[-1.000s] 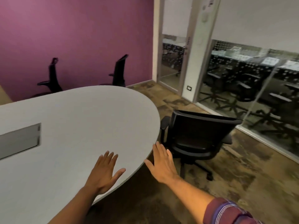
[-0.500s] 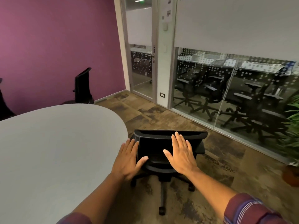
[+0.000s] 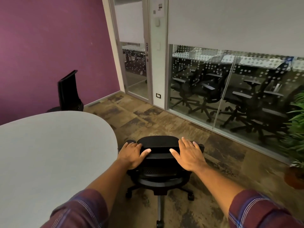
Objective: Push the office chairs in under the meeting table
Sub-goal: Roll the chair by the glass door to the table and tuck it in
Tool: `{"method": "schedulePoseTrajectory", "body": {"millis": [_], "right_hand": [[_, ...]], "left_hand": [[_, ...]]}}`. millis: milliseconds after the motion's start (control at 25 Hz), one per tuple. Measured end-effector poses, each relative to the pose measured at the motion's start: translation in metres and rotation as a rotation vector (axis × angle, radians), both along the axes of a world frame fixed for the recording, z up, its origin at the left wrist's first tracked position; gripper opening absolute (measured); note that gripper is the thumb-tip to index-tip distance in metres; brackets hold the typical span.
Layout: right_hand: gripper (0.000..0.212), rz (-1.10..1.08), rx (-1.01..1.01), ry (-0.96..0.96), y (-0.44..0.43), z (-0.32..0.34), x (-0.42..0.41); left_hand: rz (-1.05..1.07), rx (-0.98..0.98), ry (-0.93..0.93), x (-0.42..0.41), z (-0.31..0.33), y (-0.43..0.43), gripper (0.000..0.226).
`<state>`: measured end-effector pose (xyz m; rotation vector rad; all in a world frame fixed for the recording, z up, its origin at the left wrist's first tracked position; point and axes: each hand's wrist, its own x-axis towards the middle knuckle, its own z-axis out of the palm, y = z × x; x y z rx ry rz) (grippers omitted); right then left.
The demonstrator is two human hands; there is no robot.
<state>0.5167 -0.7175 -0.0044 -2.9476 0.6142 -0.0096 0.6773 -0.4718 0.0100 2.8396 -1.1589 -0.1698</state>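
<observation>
A black office chair (image 3: 158,174) on castors stands on the carpet just off the rounded end of the grey meeting table (image 3: 54,150), its back towards me and its seat outside the table edge. My left hand (image 3: 132,153) is curled over the left part of the backrest's top rail, thumb on the near side. On the right part of that rail lies my right hand (image 3: 189,154), fingers spread and straight. A second black chair (image 3: 69,92) stands at the table's far side near the purple wall.
A glass wall (image 3: 230,89) with more chairs behind it runs along the right, and a glass door (image 3: 134,63) is at the far corner. A potted plant (image 3: 296,129) stands at the right edge. Patterned carpet (image 3: 164,122) lies beyond the chair.
The view swung right from the table to the chair and came closer. Both hands moved from over the table edge onto the chair's backrest top; the left hand has curled around it.
</observation>
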Motion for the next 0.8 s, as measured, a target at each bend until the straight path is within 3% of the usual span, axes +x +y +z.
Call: {"method": "schedulePoseTrajectory", "body": {"millis": [160,560,800], "right_hand": [[0.073,0.060,-0.073,0.104,-0.012,0.002,0.021],[0.052,0.114,-0.169,0.067,0.000,-0.004,0.001],[0.051,0.197,-0.114,0.097,0.028,0.001,-0.030]], "left_hand": [[0.045,0.129,0.054,0.029,0.001,-0.005,0.089],[-0.109,0.307,-0.111,0.016,0.015,0.009,0.084],[-0.191,0.172,-0.028,-0.026,0.002,0.056,0.092]]}}
